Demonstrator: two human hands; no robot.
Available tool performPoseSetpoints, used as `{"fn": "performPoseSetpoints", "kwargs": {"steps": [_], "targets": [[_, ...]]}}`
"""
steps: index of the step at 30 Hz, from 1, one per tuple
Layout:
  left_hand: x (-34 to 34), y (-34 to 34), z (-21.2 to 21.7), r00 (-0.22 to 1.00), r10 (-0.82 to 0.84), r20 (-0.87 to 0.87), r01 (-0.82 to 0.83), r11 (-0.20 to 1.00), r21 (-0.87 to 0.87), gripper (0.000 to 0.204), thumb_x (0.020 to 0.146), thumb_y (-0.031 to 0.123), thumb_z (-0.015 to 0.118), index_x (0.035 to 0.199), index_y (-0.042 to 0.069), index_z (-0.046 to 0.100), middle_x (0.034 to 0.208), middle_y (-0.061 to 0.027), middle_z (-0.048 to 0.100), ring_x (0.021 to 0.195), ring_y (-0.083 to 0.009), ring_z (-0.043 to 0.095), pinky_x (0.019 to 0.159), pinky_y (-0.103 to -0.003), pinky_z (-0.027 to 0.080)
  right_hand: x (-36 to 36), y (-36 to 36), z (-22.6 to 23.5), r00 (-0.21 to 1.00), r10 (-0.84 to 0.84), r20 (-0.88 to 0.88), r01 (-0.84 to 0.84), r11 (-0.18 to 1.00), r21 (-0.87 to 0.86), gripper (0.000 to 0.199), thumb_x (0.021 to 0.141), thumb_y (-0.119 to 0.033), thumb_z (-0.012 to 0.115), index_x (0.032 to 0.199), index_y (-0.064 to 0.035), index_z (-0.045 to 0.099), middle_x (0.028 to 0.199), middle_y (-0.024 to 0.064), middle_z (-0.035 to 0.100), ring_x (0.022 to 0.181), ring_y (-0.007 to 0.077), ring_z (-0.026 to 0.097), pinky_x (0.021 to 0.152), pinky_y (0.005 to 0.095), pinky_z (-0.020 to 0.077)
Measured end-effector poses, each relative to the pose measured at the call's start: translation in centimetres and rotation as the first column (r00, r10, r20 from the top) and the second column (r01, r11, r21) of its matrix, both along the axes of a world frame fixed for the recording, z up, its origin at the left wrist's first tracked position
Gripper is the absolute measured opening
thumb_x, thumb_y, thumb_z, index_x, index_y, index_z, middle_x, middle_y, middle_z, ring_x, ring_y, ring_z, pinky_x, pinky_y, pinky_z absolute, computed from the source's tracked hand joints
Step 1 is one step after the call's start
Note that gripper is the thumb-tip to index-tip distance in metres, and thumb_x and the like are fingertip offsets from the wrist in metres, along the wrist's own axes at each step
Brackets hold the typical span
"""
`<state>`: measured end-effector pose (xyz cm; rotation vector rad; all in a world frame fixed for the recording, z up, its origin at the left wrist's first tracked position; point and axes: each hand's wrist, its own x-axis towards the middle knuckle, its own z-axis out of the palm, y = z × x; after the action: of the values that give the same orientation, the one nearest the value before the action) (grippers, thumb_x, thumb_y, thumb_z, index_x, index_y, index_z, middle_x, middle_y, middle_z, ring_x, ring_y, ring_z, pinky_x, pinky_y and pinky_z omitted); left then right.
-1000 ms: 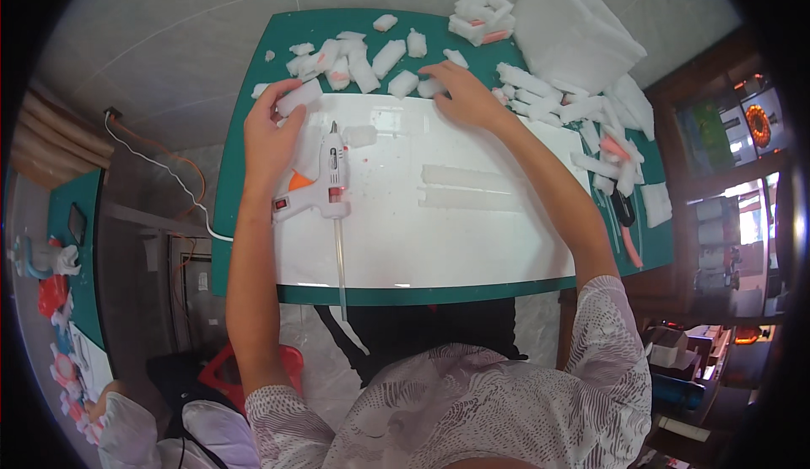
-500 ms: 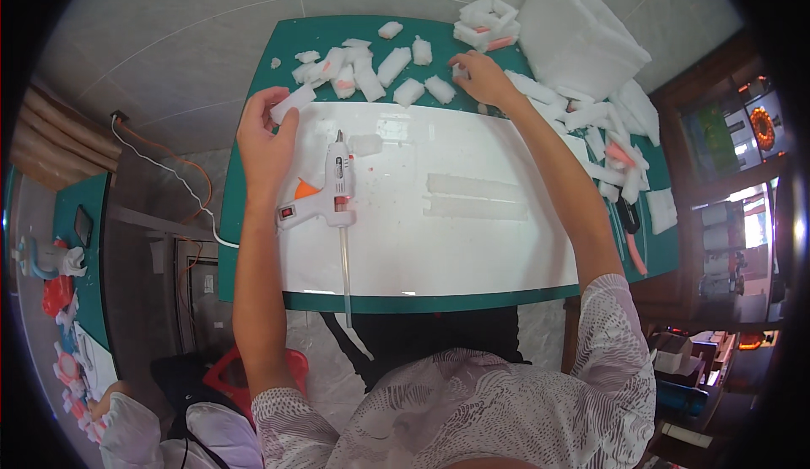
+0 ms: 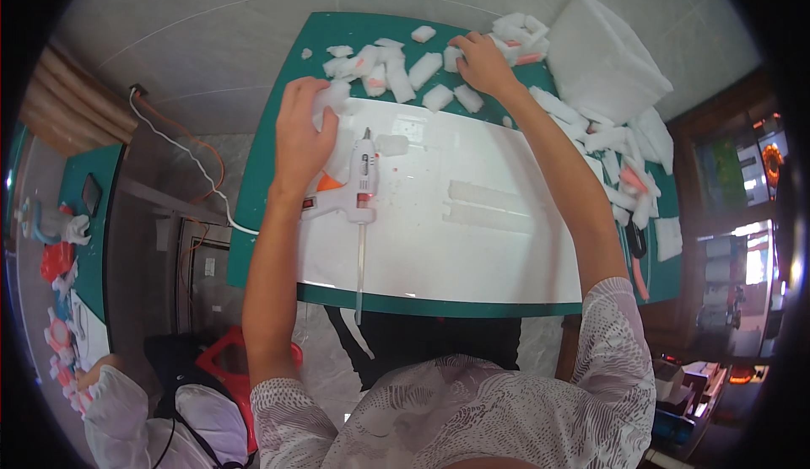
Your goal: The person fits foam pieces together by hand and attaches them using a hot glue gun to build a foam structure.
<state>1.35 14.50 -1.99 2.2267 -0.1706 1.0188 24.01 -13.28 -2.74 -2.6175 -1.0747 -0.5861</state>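
A white foam piece (image 3: 336, 94) is between the thumb and fingers of my left hand (image 3: 302, 127), over the far left of the white board (image 3: 405, 258). My right hand (image 3: 485, 66) reaches across to the far side, its fingertips closed on a small upright foam block (image 3: 452, 59). Next to my left wrist lies a white hot glue gun (image 3: 364, 174) with an orange trigger, a long glue stick (image 3: 360, 271) jutting from its back over the near edge. Two long foam strips (image 3: 485, 191) lie side by side on the board.
Loose foam pieces (image 3: 396, 77) litter the far side of the green table (image 3: 268, 182). A foam ring structure (image 3: 519, 35) and a big foam block (image 3: 603, 60) stand at the far right, with more scraps and a black-handled tool (image 3: 636, 239) nearby. Another person's sleeve (image 3: 122, 410) shows lower left.
My right hand has shifted left and away from me onto the upright foam block. My left hand has turned inward with its foam piece. The whole view has swung slightly.
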Motion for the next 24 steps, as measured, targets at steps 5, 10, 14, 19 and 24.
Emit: {"fn": "performPoseSetpoints", "kwargs": {"steps": [5, 10, 14, 19, 24], "targets": [[-0.4, 0.9, -0.2, 0.999, -0.001, -0.044, 0.000, 1.000, -0.023, 0.036, 0.082, -0.003, 0.060, 0.118, 0.000, 0.062, 0.122, -0.0193, 0.062, 0.110, -0.0350, 0.063, 0.094, -0.038, 0.049, 1.8, 4.9, 0.6, 0.988, -0.069, -0.135, 0.038, 0.975, -0.221, 0.051, 0.083, -0.001, 0.062, 0.132, -0.0175, 0.059, 0.131, 0.0137, 0.058, 0.123, 0.0345, 0.053, 0.103, 0.0436, 0.0475], [-0.6, 1.0, 0.1, 0.999, 0.038, -0.033, -0.038, 0.999, -0.004, 0.035, 0.082, -0.003, 0.060, 0.117, 0.001, 0.061, 0.119, -0.0186, 0.061, 0.107, -0.0381, 0.062, 0.092, -0.040, 0.050, 3.1, 9.2, 0.5, 0.955, -0.007, -0.295, -0.075, 0.961, -0.265, 0.068, 0.082, 0.006, 0.060, 0.143, -0.0218, 0.053, 0.135, 0.0154, 0.057, 0.125, 0.0367, 0.054, 0.105, 0.0442, 0.0467], [-0.8, 1.0, 0.6, 0.997, 0.063, -0.040, -0.062, 0.998, 0.024, 0.035, 0.082, -0.003, 0.060, 0.116, 0.001, 0.060, 0.118, -0.0170, 0.060, 0.103, -0.0391, 0.062, 0.087, -0.042, 0.052, 4.1, 11.1, 0.1, 0.942, 0.145, -0.302, -0.240, 0.921, -0.306, 0.073, 0.078, 0.015, 0.058, 0.142, -0.0218, 0.056, 0.141, 0.0161, 0.055, 0.121, 0.0373, 0.058, 0.103, 0.0417, 0.0489], [-1.0, 1.2, 0.4, 0.995, 0.088, -0.047, -0.086, 0.995, 0.047, 0.035, 0.082, -0.003, 0.061, 0.117, 0.002, 0.060, 0.118, -0.0158, 0.059, 0.094, -0.0351, 0.065, 0.077, -0.040, 0.055, 4.4, 12.1, 0.4, 0.928, 0.080, -0.364, -0.204, 0.927, -0.316, 0.056, 0.078, 0.012, 0.059, 0.125, -0.0159, 0.067, 0.132, 0.0144, 0.063, 0.118, 0.0354, 0.060, 0.101, 0.0401, 0.0492], [-0.7, 1.0, 0.4, 0.997, 0.071, -0.009, -0.070, 0.994, 0.081, 0.036, 0.082, -0.003, 0.061, 0.117, 0.002, 0.060, 0.118, -0.0152, 0.059, 0.089, -0.0342, 0.066, 0.075, -0.040, 0.055, 6.0, 9.8, 1.0, 0.925, 0.044, -0.378, -0.116, 0.978, -0.170, 0.038, 0.077, 0.006, 0.065, 0.111, -0.0101, 0.070, 0.117, 0.0122, 0.071, 0.109, 0.0317, 0.066, 0.097, 0.0394, 0.0505]]}}
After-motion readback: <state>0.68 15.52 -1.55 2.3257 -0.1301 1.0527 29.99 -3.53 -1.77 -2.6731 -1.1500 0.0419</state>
